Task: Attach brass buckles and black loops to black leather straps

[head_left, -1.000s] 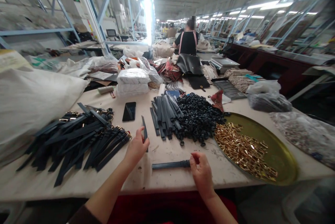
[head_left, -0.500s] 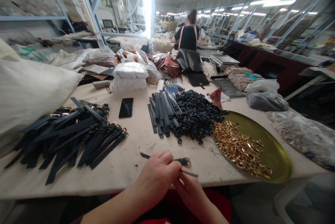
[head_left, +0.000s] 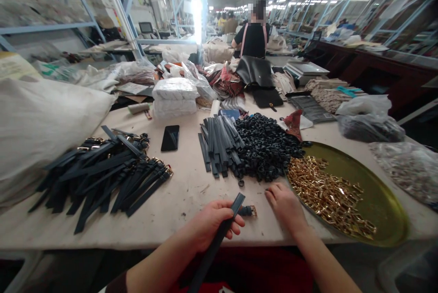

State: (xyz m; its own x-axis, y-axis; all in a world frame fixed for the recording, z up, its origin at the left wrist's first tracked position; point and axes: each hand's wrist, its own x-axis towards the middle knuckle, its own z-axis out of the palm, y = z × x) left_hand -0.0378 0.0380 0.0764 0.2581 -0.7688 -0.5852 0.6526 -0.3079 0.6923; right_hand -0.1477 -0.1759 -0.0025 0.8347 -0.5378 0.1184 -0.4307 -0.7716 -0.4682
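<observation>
A flat black strap [head_left: 219, 238] is gripped in my left hand [head_left: 214, 222], thumb on top. One strap end points up past the fingers; the other hangs toward my lap over the table edge. Just beyond those fingers a short black strap piece with a gold buckle [head_left: 253, 211] lies on the table. My right hand [head_left: 285, 204] rests on the tabletop with curled fingertips, near the front of a heap of small black loops [head_left: 267, 147]. What its fingertips hold, if anything, is hidden. A single black loop [head_left: 241, 183] sits apart from the heap.
Loose black straps [head_left: 219, 142] lie left of the loops. Gold buckles fill part of a yellow-green tray [head_left: 386, 206] at right. Buckled straps [head_left: 102, 179] are piled at left, beside a phone [head_left: 170, 138] and a large white bag [head_left: 44, 119]. A person [head_left: 255, 37] stands farther back.
My hands, together before, are now apart. The right moved right and forward to the loops' near edge. My left hand has turned, bringing the strap upright in view.
</observation>
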